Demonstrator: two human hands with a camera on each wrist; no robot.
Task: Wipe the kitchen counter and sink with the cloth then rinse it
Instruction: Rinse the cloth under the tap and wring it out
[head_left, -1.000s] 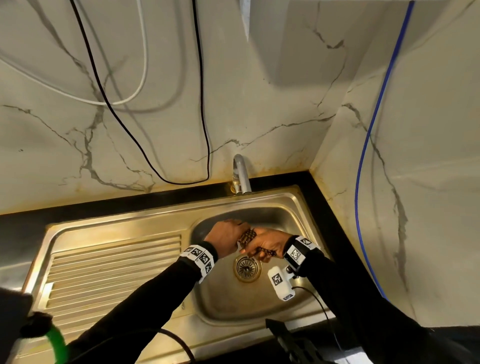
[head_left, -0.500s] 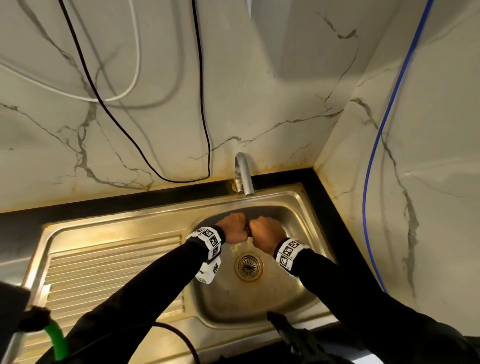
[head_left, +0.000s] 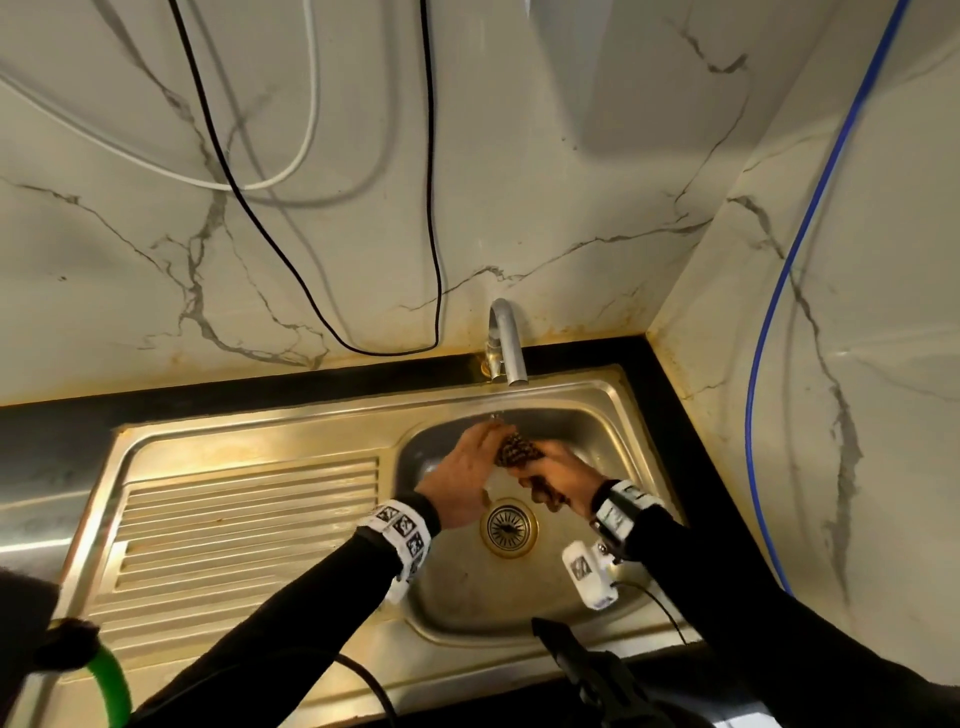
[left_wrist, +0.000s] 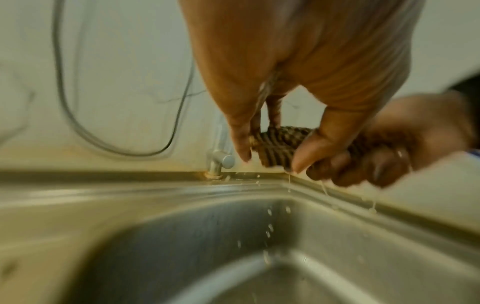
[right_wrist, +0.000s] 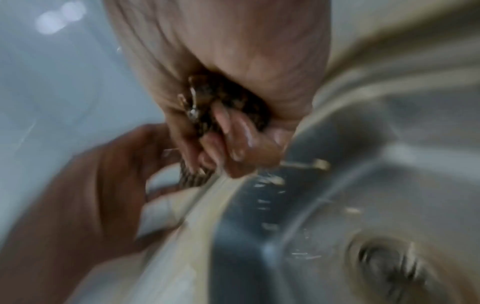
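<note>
A dark checked cloth (head_left: 517, 451) is bunched into a twisted roll over the steel sink bowl (head_left: 613, 431), just under the tap spout (head_left: 511, 345). My left hand (head_left: 467, 470) grips its left end, thumb and fingers curled round it (left_wrist: 279, 147). My right hand (head_left: 563, 480) grips the right end in a fist (right_wrist: 223, 115). Water drips from the cloth into the bowl in the left wrist view. The drain (head_left: 508, 526) lies below the hands.
The ribbed draining board (head_left: 249, 525) fills the sink's left half. A black counter strip (head_left: 670, 415) borders the sink at the back and right. Marble walls meet in a corner behind, with black (head_left: 434, 208), white (head_left: 306, 130) and blue (head_left: 779, 270) cables hanging.
Both hands, fists together half a second ago, have turned and shifted right and up towards the spout. The cloth roll shows between them again.
</note>
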